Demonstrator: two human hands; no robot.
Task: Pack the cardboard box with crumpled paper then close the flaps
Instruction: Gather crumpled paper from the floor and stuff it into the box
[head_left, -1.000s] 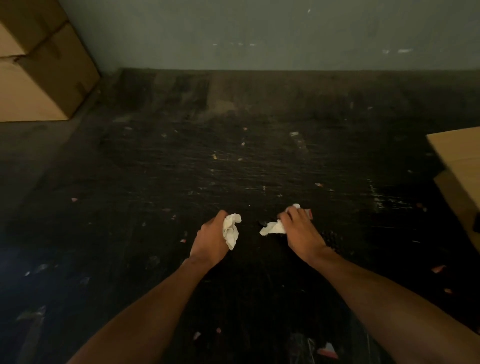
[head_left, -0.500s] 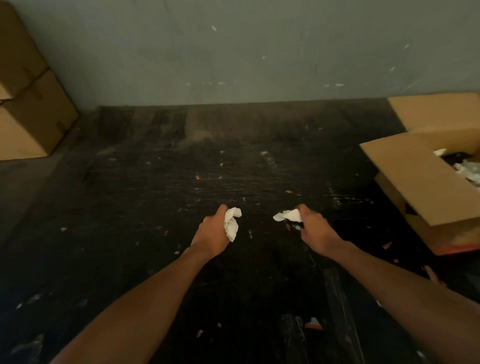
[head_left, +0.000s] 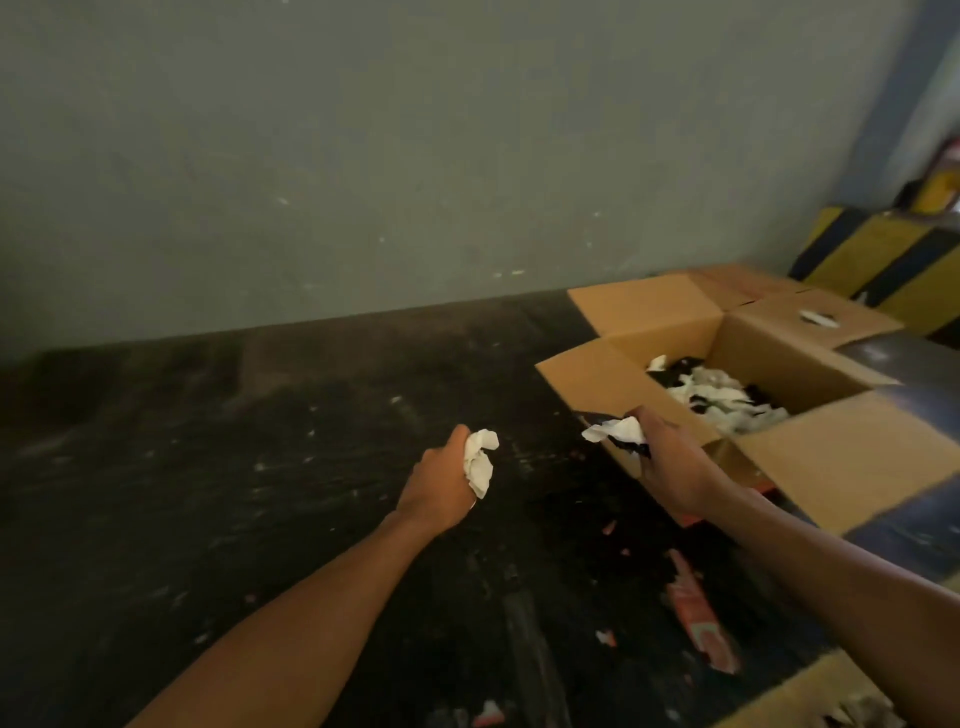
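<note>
Matt brown corrugated cardboard box (head_left: 613, 382), crumpled white paper wads (head_left: 727, 397) inside, rough scuffed black floor (head_left: 234, 467), dull grey-green painted wall (head_left: 363, 156)

Tan box (head_left: 618, 382) — white paper (head_left: 727, 397); yellow-black striped barrier (head_left: 893, 265).

Both arms outstretched; left hand (head_left: 441, 486) and right hand (head_left: 670, 467) fisted, each gripping something.

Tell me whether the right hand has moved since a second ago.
Yes. The right hand with its paper wad now overlaps the open cardboard box; earlier it was over bare floor.
</note>
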